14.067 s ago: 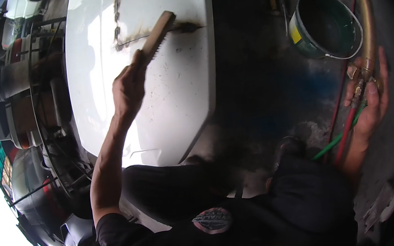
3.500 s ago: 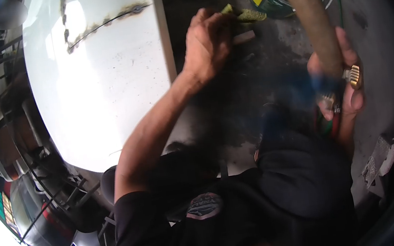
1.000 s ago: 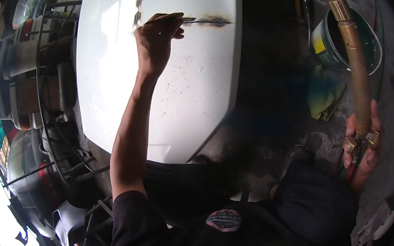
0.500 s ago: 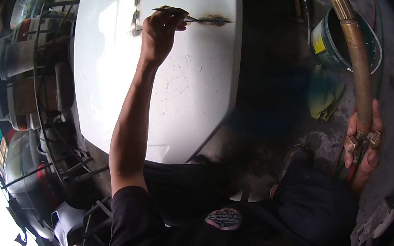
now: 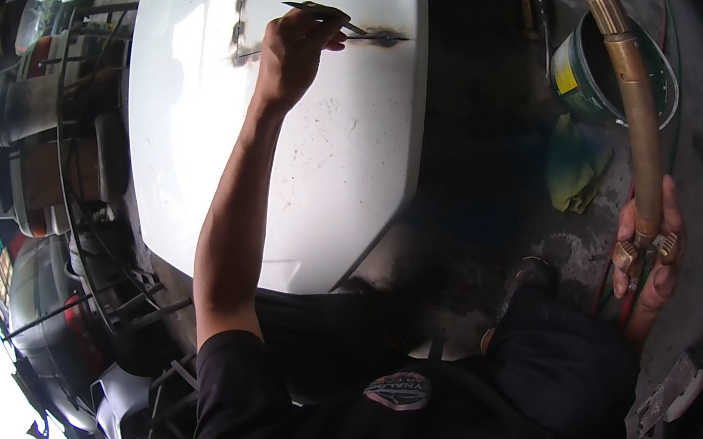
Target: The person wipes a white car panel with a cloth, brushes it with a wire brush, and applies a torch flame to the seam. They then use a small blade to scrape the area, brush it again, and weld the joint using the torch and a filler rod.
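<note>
A white panel (image 5: 335, 160) bears a dark seam with scorched marks, and one burnt patch (image 5: 386, 37) lies near its right edge. My left hand (image 5: 295, 46) is closed around a thin pointed tool (image 5: 356, 29), whose lower end points down at the seam just left of that patch. Whether its tip touches the panel I cannot tell. Over on the right, my right hand (image 5: 664, 278) is wrapped round the valve end of a brass torch (image 5: 640, 123). The torch's nozzle points away from me, toward the top of the view.
A green bucket (image 5: 588, 72) stands on the floor behind the torch, with a yellow-green cloth (image 5: 575, 170) below it. Red and green hoses run near my right hand. Metal racks with car parts (image 5: 47, 173) line the left side.
My left hand has shifted slightly right, and the thin tool is tilted more steeply, its upper end raised. My right hand and the torch have barely moved.
</note>
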A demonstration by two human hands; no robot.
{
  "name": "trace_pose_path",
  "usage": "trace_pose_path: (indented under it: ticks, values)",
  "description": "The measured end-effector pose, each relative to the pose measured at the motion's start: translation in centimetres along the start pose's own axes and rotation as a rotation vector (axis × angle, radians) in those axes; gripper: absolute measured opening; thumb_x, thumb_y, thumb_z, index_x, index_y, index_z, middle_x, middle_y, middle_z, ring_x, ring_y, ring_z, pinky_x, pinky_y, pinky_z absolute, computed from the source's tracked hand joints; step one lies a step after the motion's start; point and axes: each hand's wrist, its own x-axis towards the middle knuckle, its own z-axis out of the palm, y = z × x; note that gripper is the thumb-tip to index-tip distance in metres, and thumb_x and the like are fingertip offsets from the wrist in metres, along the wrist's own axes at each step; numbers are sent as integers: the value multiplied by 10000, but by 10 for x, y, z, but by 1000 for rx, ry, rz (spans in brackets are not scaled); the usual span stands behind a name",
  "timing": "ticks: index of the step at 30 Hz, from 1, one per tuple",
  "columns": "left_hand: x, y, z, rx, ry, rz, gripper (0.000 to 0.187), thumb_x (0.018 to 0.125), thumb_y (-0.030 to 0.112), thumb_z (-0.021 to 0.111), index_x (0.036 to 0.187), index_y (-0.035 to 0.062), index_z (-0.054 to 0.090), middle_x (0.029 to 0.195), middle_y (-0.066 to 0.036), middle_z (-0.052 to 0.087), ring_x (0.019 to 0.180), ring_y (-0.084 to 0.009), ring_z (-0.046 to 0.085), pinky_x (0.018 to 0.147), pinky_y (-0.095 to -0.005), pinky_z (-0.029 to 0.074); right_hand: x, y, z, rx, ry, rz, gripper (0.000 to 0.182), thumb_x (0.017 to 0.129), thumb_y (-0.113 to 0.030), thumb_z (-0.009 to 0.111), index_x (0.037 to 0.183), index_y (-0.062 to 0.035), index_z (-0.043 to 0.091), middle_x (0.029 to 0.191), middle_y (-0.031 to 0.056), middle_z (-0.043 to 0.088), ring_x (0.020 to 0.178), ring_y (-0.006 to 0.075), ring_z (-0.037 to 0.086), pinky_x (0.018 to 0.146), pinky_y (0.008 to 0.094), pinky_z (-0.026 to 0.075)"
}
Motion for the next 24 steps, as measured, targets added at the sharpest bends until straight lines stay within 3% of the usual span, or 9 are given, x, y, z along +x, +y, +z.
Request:
trace_pose_path:
  ticks: [5,7,24]
  values:
    - [2,5,7,-34,-34,-7,261,1049,154,619,1134,-71,720,989,-182,762,896,-239,764,816,-357,636,0,1,-1,-2,-7,-10,1103,880,-328,854,1663,-62,124,1093,248,535,808,252,726,525,286,649]
    - [1,10,8,-45,-13,-109,264,1051,145,616,1141,-86,706,984,-191,760,893,-243,765,813,-358,639,-1,2,-1,-1,-5,-17,1103,881,-327,853,1663,-62,122,1091,246,535,809,251,726,524,287,649]
    - [-7,-4,6,-42,-27,-22,237,1058,113,586,1124,-77,711,1017,-141,739,894,-207,759,846,-343,644,-1,2,-3,36,-38,-5,1088,889,-279,847,1665,-67,114,1110,249,528,848,280,733,541,302,658]
